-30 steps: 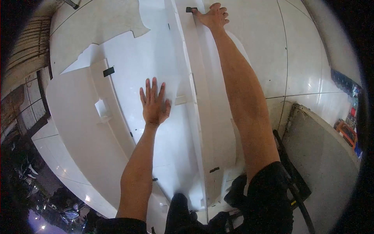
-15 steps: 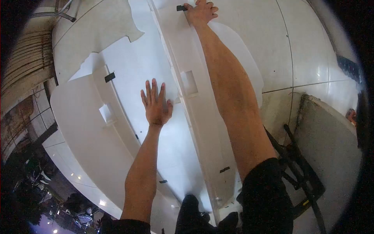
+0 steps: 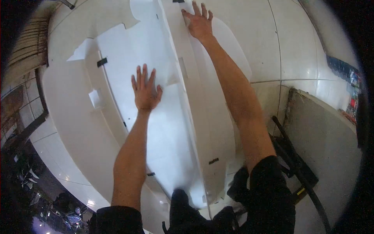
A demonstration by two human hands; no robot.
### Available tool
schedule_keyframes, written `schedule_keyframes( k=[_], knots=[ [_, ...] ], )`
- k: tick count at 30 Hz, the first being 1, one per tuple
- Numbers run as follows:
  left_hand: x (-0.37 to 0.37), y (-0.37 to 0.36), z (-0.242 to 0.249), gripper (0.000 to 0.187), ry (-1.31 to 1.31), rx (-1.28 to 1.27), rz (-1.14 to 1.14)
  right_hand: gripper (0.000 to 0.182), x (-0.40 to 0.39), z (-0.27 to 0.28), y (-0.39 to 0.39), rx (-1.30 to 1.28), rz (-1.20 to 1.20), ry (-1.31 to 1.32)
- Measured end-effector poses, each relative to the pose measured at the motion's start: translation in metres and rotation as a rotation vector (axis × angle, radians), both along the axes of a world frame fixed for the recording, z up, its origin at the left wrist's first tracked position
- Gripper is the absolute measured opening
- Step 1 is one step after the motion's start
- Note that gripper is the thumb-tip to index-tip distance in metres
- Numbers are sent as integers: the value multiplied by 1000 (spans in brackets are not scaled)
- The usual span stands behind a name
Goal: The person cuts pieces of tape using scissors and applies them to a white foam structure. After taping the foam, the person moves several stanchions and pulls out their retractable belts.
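Note:
A large white sheet lies on the tiled floor, its far-left edge ragged. My left hand rests flat on it, fingers spread, holding nothing. To the left lies a long off-white panel with a curved outer edge, a small square recess and black tape strips. A similar off-white panel extends along the right, with a raised rim on its left side. Near its far end is my right hand, fingers apart and palm down, close to a black tape piece. Nothing shows in its grasp.
Pale floor tiles surround the panels. On the right stand a black metal frame and a grey low wall. Dark clutter fills the lower left. My dark-clothed legs are at the near end.
The view has shifted, so most things sit further left and slightly higher. My right hand has moved nearer along the right panel, away from the tape, and its fingers have straightened. The left stays flat.

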State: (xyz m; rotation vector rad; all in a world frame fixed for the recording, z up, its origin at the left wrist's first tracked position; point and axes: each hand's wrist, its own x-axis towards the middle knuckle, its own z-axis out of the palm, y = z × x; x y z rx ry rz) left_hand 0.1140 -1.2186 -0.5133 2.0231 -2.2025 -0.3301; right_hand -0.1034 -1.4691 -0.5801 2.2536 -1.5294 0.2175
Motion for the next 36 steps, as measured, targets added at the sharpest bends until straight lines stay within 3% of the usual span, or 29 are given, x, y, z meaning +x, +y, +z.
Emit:
schedule_keyframes(
  k=[2,3,5,7,9,12,13,15,16,18,22,26,28,29,31,32,34,36],
  knots=[
    [-1,1,-7,57,-28,-29,-5,74,-14,42,37,236,54,-149],
    [-2,2,-10,57,-23,-49,-6,66,-18,55,75,372,26,-346],
    [1,3,-13,57,-5,-68,-20,53,-40,59,145,449,35,-462],
    [2,6,-18,56,54,-163,-19,64,-60,71,221,543,-69,-492],
    [1,7,-19,55,83,-179,-13,60,-76,76,302,574,-110,-471],
    [3,11,-26,56,106,-221,-34,52,-88,100,413,836,-188,-483],
    [5,15,-32,57,384,-123,33,52,-86,108,446,881,-239,-515],
    [21,21,-65,62,862,164,143,58,-85,120,506,936,-363,-319],
    [11,19,-55,62,865,172,126,58,-85,125,535,933,-381,-323],
    [-1,13,-22,65,-155,-191,-81,61,-82,125,582,1046,-511,-199],
    [6,16,-37,64,181,-333,-96,72,-88,106,616,1030,-516,-270],
    [22,23,-60,64,-132,-465,-259,75,-98,110,622,991,-475,-352],
    [31,19,-66,64,-403,-143,-169,74,-100,110,621,937,-454,-422],
    [33,18,-59,64,-414,-166,-158,74,-102,112,622,961,-447,-430],
    [18,15,-25,64,-109,293,-35,73,-106,115,617,957,-418,-445],
    [4,17,-38,65,-198,-326,-142,72,-107,118,615,989,-416,-406],
    [-8,32,-40,67,-631,-236,-31,71,-108,127,617,1028,-390,-357],
    [-77,70,57,67,-780,318,110,69,-100,127,615,910,-387,-178]
  ],
)
